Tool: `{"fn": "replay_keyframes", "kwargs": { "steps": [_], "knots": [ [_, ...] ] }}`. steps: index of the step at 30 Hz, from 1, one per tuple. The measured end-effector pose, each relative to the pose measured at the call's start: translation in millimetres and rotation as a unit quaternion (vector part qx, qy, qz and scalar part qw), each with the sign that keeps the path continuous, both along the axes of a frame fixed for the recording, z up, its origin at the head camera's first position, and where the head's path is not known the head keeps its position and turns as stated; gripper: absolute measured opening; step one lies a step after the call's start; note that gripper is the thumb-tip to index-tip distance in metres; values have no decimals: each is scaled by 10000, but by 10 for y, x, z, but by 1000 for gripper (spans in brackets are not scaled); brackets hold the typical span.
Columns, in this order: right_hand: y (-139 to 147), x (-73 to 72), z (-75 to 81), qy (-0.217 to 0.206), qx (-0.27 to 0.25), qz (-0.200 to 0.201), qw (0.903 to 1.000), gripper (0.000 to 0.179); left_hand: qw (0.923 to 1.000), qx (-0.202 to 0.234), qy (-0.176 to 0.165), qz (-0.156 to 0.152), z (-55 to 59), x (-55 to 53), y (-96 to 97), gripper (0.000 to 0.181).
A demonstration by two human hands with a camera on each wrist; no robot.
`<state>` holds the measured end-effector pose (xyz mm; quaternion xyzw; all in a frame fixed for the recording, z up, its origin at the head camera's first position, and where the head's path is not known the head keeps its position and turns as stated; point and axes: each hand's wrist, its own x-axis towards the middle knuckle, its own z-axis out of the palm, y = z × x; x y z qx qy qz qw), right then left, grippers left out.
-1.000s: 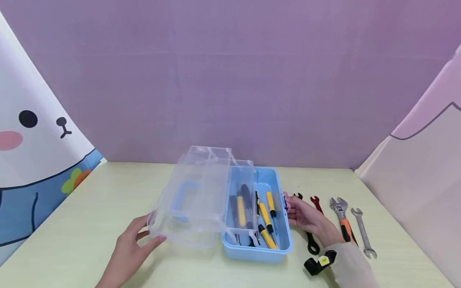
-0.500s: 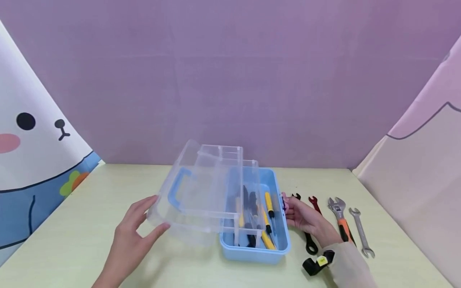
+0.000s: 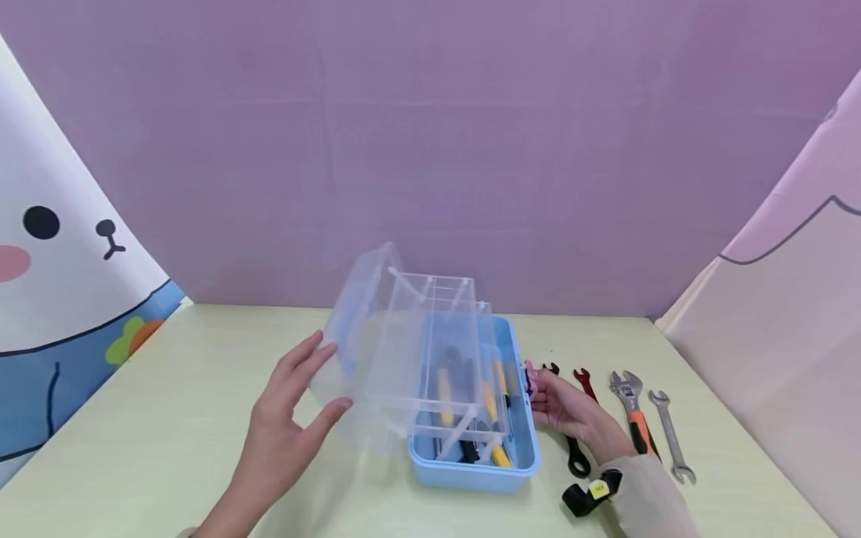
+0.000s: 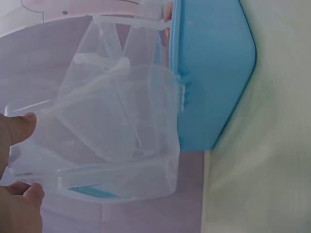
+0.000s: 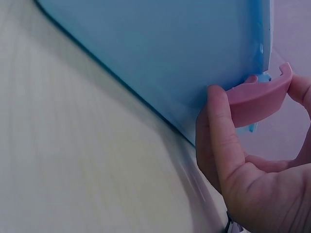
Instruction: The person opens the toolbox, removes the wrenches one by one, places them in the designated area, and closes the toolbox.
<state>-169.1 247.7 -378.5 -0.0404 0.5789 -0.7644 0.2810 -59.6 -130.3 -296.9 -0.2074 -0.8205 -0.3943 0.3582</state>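
A light blue toolbox [image 3: 471, 477] has its clear plastic lid [image 3: 363, 288] tilted up on the left. Clear stacked trays [image 3: 420, 344], linked to the lid, hang over the box. Yellow-and-black screwdrivers [image 3: 500, 456] lie inside, partly hidden by the trays. My left hand [image 3: 285, 430] holds the lid's free edge, the thumb apart from the fingers, as the left wrist view shows. On the box's right side, my right hand [image 3: 578, 415] pinches a pink latch [image 5: 262, 99] between thumb and fingers.
Right of the box lie a black wrench [image 3: 578, 457], a red wrench [image 3: 584, 381], an adjustable wrench [image 3: 632, 403] with an orange and black handle, and a silver open-end wrench [image 3: 671, 437]. A purple backdrop [image 3: 430, 149] stands behind the table [image 3: 168, 418].
My left hand has lifted the lid up and to the right. The clear trays have folded rightward over the box. The right hand has stayed at the pink latch.
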Motion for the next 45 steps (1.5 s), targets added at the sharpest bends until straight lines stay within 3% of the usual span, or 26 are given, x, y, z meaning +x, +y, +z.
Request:
{"fn": "replay_keyframes", "kwargs": {
  "steps": [15,21,27,34,45],
  "knots": [
    [17,-4,-12,13,-50,-6,10000,20,9985,-275,248,-413,53,-74,376,81],
    [26,-3,-14,31,-72,-49,10000,19,9971,-482,74,-584,47,-108,539,87],
    [12,-3,-31,71,-130,-39,9999,20,9947,-832,-35,-602,43,-89,723,82],
    [1,-4,-23,71,-102,-55,9999,26,9943,-931,-191,-485,40,-34,902,73],
    [-14,12,-17,39,-9,-141,9999,23,9877,-1470,-389,-373,42,37,1082,66]
  ]
}}
